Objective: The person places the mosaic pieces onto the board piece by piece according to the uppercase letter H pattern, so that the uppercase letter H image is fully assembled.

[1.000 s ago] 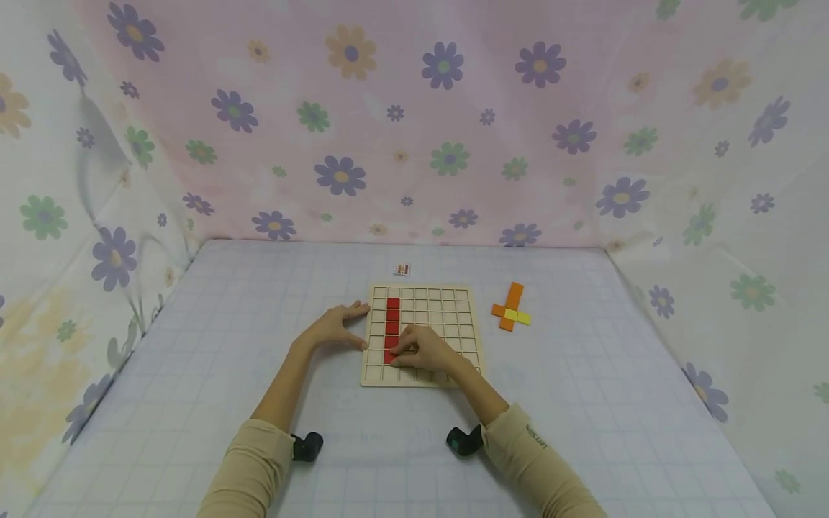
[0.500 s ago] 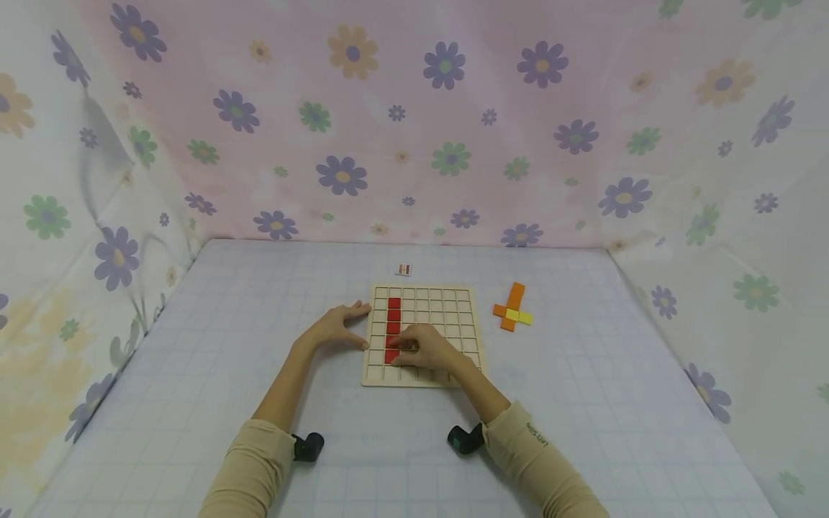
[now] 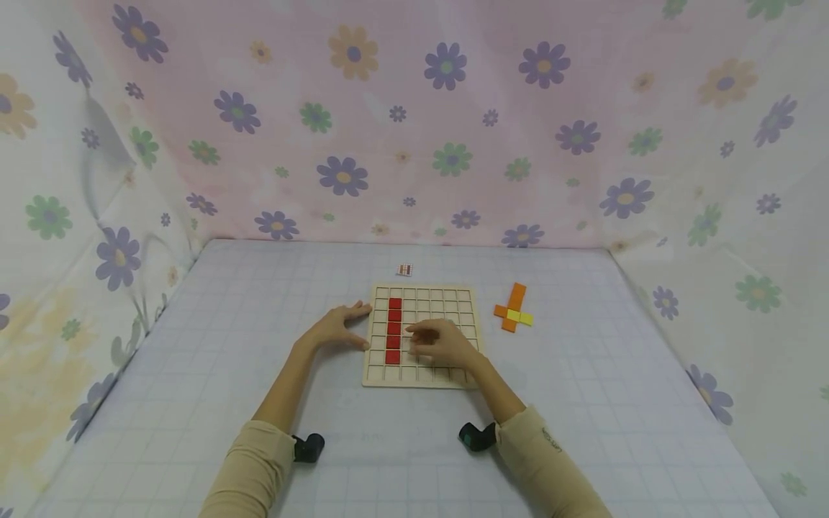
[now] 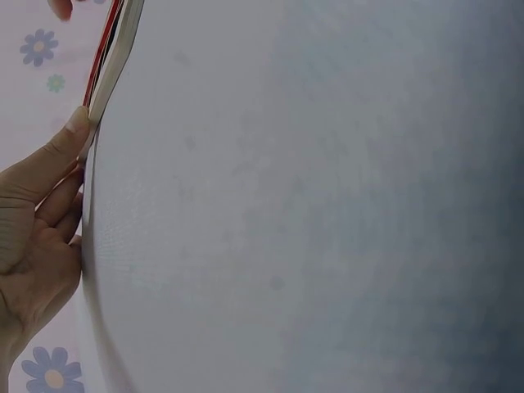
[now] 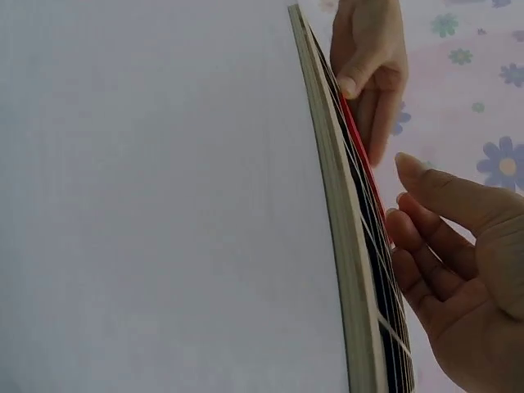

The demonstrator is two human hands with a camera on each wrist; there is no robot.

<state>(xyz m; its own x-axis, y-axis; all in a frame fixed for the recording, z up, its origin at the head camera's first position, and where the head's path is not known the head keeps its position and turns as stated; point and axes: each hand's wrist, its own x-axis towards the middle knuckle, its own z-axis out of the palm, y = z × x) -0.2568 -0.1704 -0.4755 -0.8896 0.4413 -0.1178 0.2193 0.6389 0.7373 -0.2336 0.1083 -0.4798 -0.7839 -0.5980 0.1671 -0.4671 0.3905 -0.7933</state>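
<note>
A pale wooden grid board [image 3: 376, 358] lies on the table. Several red square tiles [image 3: 393, 328] form one straight column in its second row of cells from the left. My left hand [image 3: 332, 325] rests at the board's left edge, thumb and fingertips against the rim with a gap between them. Over the middle of the board, just right of the red column, is my right hand [image 3: 443, 342]. In the right wrist view its thumb [image 5: 413, 170] stands apart from the loosely bent fingers, and nothing is between them.
Right of the board lie several orange tiles [image 3: 516, 296] in a cross-like cluster, with yellow tiles [image 3: 525, 319] on and beside them. A small printed card [image 3: 404, 270] is behind the board. Flowered cloth [image 3: 414, 129] walls off the back and both sides.
My right hand has let go of the lowest part of the red column and drawn back to the right, leaving the red tiles in full view. My left hand has stayed in place.
</note>
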